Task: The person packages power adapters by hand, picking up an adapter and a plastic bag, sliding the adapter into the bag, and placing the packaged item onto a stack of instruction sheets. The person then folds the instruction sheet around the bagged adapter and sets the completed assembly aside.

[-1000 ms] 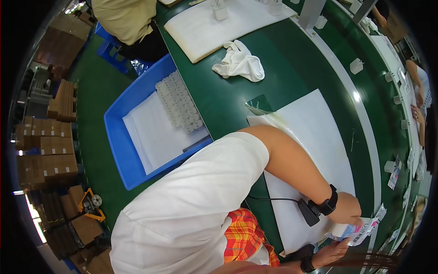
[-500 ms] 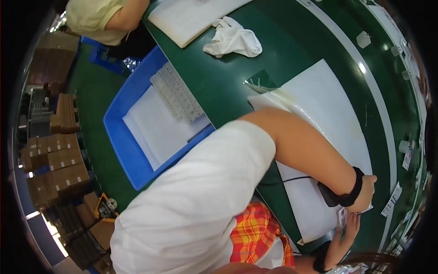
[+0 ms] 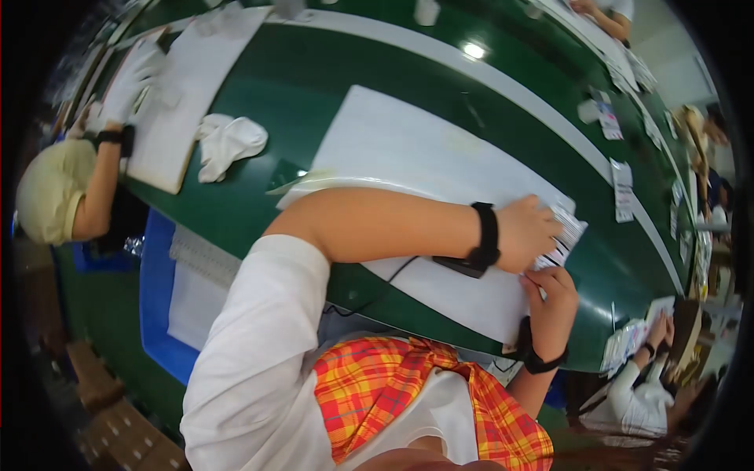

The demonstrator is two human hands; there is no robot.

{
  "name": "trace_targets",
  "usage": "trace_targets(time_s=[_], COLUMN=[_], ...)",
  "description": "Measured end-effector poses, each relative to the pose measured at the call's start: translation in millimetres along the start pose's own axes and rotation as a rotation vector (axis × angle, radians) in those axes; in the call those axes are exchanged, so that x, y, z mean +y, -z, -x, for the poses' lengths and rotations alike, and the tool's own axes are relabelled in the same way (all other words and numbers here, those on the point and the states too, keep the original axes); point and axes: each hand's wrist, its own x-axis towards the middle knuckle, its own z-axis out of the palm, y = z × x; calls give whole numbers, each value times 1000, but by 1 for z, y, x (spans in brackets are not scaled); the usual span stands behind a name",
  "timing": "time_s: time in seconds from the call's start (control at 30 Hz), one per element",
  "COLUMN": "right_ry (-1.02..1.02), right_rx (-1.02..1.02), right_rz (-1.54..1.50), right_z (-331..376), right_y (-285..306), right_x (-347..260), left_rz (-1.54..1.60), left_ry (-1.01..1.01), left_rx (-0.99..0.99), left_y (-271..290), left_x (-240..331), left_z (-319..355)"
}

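Observation:
A small silver-and-white foil packet (image 3: 567,231) with dark stripes is between my two hands, over the right end of a white mat (image 3: 408,141). My left hand (image 3: 530,233) reaches across, its fingers curled over the packet and closed on it. Nearer to me, my right hand (image 3: 554,298) pinches the packet's near edge between thumb and fingers. Both wrists wear black bands. A dark device (image 3: 459,267) with a thin black cable lies on the mat, partly hidden under my left wrist.
On the green table (image 3: 290,71) lies a crumpled white glove (image 3: 229,145). Further packets (image 3: 621,190) lie along the far right. A blue bin (image 3: 161,310) stands by the table's left side. People work at the left, far right and near right; the left one wears a white glove (image 3: 129,82).
The view has swung toward the right, so the table appears turned. More of the foil packet shows. My right hand has come up to the packet's edge with its fingers now bent.

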Motion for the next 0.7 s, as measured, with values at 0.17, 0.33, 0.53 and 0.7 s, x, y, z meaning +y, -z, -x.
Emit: trace_targets(time_s=[0.17,0.33,0.53,0.7], right_ry=[-27,0,-43,54], right_rx=[0,14,-40,-7], right_rz=[-195,-254,-227,-171], right_z=[-7,-11,-11,-9], right_y=[0,-5,-10,-17], right_x=[10,19,20,22], left_rz=[20,57,70,82], left_ry=[-43,-7,48,56], left_rx=[-22,-110,-192,-211], left_y=[2,5,11,12], left_x=[-2,-3,1,3], left_z=[-2,-3,-4,-2])
